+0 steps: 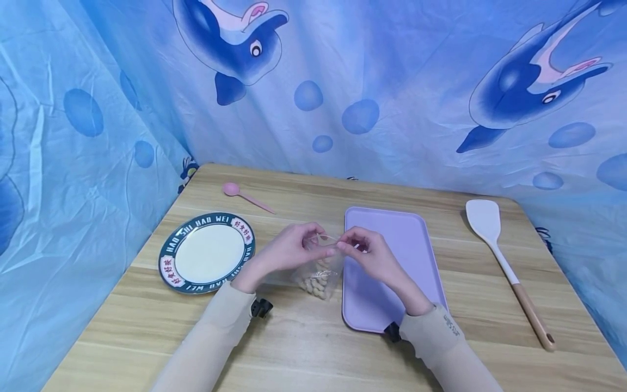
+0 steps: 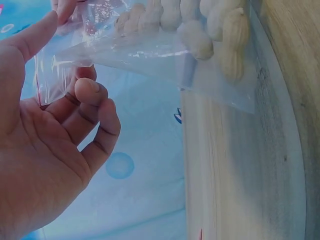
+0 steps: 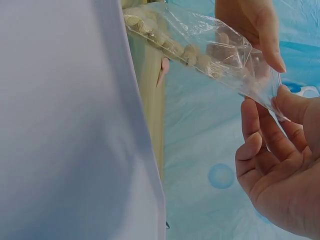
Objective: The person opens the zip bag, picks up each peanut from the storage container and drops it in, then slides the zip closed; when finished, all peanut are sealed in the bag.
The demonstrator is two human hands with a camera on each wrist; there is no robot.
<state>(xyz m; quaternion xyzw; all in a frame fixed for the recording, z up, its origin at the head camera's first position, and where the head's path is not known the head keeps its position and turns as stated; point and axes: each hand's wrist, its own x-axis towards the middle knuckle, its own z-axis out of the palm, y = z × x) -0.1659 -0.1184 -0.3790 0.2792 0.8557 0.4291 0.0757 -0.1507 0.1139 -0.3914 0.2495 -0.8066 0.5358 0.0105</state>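
A clear plastic bag of peanuts in their shells (image 1: 315,284) hangs between both hands above the table, its mouth edge uppermost. My left hand (image 1: 289,250) holds one side of that edge between thumb and fingers. The opposite corner is pinched by my right hand (image 1: 369,251), thumb against forefinger. In the left wrist view, several peanuts (image 2: 235,42) lie at the bag's bottom end. The right wrist view shows the bag (image 3: 200,30) stretched toward the right thumb and fingers. Whether the mouth is sealed, I cannot tell.
Left on the table is a white plate with a dark green lettered rim (image 1: 165,256). A pink spoon (image 1: 247,197) lies behind it. Under the right forearm is a lilac tray (image 1: 399,234). Far right lies a white spatula with a wooden handle (image 1: 506,267). A blue dolphin curtain (image 1: 323,65) stands behind.
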